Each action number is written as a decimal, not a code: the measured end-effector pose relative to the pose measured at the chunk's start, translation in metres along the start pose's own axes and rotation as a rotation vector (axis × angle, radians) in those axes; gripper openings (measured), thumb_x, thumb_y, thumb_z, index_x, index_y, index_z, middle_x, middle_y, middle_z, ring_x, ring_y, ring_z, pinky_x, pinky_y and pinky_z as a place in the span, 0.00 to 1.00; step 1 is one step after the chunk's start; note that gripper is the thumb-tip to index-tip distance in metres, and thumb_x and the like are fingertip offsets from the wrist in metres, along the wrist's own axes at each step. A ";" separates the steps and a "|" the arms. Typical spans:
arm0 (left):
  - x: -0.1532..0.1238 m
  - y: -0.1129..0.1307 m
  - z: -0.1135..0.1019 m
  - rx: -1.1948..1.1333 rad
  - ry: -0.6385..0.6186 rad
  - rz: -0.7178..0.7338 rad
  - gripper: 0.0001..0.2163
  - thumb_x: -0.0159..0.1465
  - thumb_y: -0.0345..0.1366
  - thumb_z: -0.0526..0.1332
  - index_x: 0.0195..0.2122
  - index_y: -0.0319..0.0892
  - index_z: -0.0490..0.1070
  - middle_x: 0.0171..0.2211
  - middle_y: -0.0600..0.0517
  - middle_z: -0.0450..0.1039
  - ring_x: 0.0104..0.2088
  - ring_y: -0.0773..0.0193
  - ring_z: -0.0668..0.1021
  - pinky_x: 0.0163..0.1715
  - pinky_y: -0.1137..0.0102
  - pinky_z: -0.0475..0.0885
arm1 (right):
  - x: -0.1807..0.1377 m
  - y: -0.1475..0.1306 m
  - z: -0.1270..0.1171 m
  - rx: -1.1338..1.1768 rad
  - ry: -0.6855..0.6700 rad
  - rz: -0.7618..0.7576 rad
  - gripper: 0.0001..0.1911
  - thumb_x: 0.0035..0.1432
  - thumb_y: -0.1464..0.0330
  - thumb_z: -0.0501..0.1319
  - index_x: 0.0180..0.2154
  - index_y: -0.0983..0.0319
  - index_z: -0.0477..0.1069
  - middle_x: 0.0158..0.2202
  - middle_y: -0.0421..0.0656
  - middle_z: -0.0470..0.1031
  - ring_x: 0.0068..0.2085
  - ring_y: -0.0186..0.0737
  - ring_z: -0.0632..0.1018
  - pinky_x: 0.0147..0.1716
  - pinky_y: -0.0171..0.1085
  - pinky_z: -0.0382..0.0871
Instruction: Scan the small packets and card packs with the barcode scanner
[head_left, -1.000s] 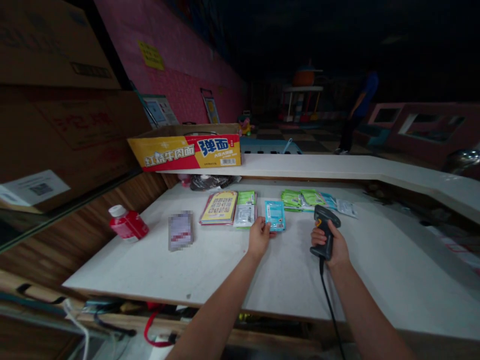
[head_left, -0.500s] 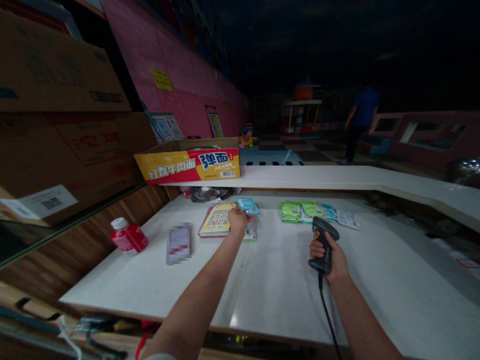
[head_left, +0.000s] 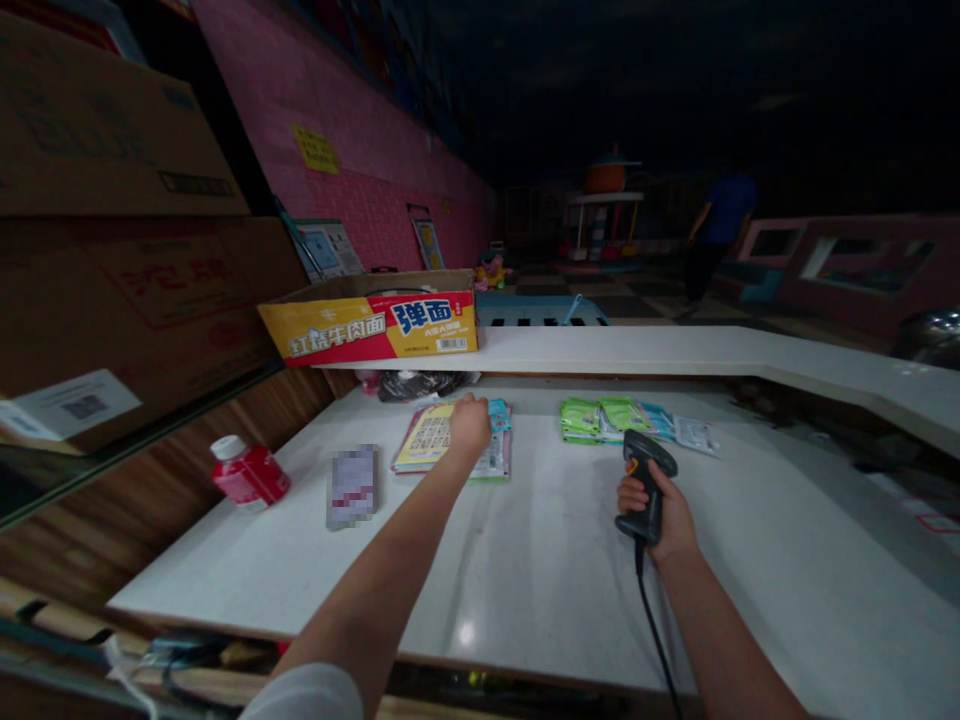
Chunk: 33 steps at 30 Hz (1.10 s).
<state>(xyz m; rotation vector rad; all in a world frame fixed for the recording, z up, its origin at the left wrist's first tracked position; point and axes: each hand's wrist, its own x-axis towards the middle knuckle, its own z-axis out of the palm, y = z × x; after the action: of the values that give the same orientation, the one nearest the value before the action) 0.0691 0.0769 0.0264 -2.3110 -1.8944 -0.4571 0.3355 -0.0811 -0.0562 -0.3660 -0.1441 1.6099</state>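
My left hand reaches forward over a small stack of packets and rests on a blue packet at the top of the stack; its fingers are curled down and hidden behind the knuckles. A yellow card lies just left of the stack. My right hand is wrapped round the grip of a dark barcode scanner, whose head points away toward a row of green and blue packets. The scanner's black cable runs back along my forearm.
A white counter carries a red bottle with a white cap, a blurred card and a dark bag. On the raised ledge sits a yellow noodle carton. Cardboard boxes stack at left. A person stands far back.
My left hand carried the blue packet from the middle of the counter leftward and away, onto the stack beside the yellow card. The right hand with the scanner stayed put.
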 end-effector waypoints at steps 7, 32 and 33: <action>-0.009 0.031 0.011 0.012 -0.197 0.185 0.16 0.66 0.41 0.55 0.50 0.42 0.74 0.50 0.38 0.69 0.52 0.47 0.71 0.48 0.60 0.68 | 0.000 -0.001 0.000 -0.056 -0.020 -0.015 0.12 0.52 0.67 0.67 0.36 0.60 0.67 0.21 0.33 0.60 0.19 0.27 0.66 0.15 0.25 0.64; 0.046 0.145 0.069 -0.644 -0.049 -0.254 0.17 0.48 0.34 0.73 0.34 0.39 0.67 0.42 0.39 0.75 0.44 0.54 0.79 0.40 0.68 0.71 | 0.008 0.001 0.006 0.071 0.058 -0.011 0.11 0.53 0.65 0.67 0.35 0.61 0.68 0.20 0.32 0.61 0.18 0.26 0.63 0.13 0.24 0.62; 0.047 0.146 0.070 -0.643 -0.070 -0.277 0.19 0.46 0.34 0.74 0.35 0.39 0.67 0.43 0.40 0.74 0.44 0.54 0.78 0.40 0.68 0.71 | 0.009 0.000 0.006 0.074 0.054 -0.007 0.11 0.54 0.65 0.67 0.35 0.61 0.68 0.20 0.32 0.61 0.17 0.26 0.64 0.13 0.25 0.62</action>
<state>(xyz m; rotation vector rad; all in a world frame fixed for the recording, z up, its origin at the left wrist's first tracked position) 0.2302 0.1101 -0.0111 -2.4210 -2.3841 -1.1843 0.3330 -0.0717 -0.0523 -0.3510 -0.0441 1.5927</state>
